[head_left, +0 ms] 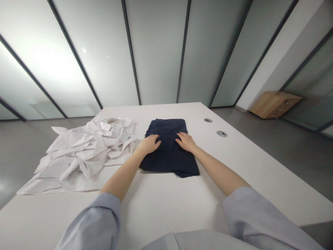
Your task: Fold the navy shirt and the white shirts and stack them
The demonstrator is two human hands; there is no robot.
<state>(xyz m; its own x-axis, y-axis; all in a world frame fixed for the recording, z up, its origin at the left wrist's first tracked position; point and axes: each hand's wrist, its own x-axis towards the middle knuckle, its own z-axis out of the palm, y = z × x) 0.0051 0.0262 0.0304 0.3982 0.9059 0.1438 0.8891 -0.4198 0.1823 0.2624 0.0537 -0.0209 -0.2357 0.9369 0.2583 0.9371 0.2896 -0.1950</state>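
A folded dark navy cloth garment (169, 156) lies flat in the middle of the white table; its exact kind does not show. On its left edge rests my left hand (151, 143), fingers stretched out over the fabric. My right hand (186, 141) lies on the opposite edge, fingers spread and flat. Neither hand grips the cloth. The front right corner of the garment sticks out a little toward me, and its left side shows several layered edges.
A crumpled heap of white cloth garments (88, 152) covers the left side of the white table (166, 205). Two round cable grommets (222, 133) sit in the tabletop at the right. A wooden cabinet (273, 104) stands on the floor beyond, near frosted glass panels (156, 52).
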